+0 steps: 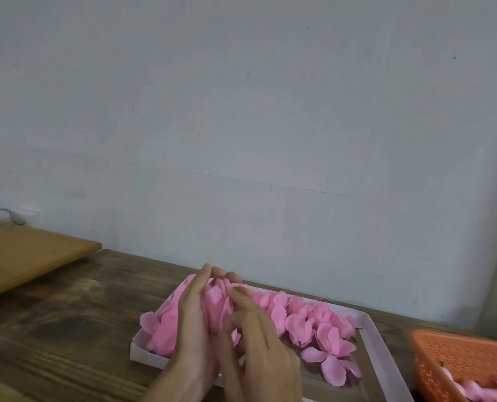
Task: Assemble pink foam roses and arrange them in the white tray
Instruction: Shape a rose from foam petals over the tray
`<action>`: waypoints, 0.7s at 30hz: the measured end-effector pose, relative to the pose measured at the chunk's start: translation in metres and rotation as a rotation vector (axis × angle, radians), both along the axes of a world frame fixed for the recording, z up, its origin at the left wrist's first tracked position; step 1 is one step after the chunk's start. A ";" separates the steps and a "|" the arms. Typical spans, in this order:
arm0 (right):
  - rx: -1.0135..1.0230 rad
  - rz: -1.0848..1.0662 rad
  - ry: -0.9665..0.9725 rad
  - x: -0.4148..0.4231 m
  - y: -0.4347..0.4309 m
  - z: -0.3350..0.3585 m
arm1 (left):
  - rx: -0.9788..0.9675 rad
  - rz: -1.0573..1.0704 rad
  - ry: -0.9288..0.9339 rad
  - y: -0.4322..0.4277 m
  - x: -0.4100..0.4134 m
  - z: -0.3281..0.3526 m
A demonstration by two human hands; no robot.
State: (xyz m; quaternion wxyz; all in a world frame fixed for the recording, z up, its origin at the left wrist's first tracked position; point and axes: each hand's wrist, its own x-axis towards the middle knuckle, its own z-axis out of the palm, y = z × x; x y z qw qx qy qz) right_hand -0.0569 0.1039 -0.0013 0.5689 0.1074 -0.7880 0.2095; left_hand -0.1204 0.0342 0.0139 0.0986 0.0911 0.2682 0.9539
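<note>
Head view, angled down over a dark wooden table point(67, 314); the upper half of the view is plain grey wall point(241, 111).

Both hands meet over the left end of the white tray point(372, 338).
- Left hand point(195, 320): palm against the left side of a pink foam rose point(217, 307), fingertips point(227, 274) curling over the top and behind it. A cupping hold, wrapped round the bloom.
- Right hand point(260, 343): fingers bent and laid on the rose's right and front side, one fingertip up near the outer petals. Thumb hidden and the frame soft with blur here, so cannot tell whether it pinches a petal or only presses.
- The rose sits between the two palms, just above the tray's left end; whether it touches the blooms below, I cannot tell.

Tray: shallow, thin-walled, set at a slant on the table, near corner toward the left. Finished pink roses point(314, 323) run in a crowded row along its far side, touching one another. A few loose-looking petals point(335, 369) lie nearer, on the right half of the tray floor.

Right edge: an orange perforated basket point(459, 358), just beside the tray, holding more pink foam pieces point(473, 391), partly cut off by the frame.

Left: a lighter wooden board point(24, 256) overlapping the table's far corner; a grey cable point(12, 216) against the wall behind it.
</note>
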 end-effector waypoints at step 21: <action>-0.178 0.271 -0.331 -0.001 0.008 -0.003 | -0.011 -0.115 0.007 0.003 0.003 -0.001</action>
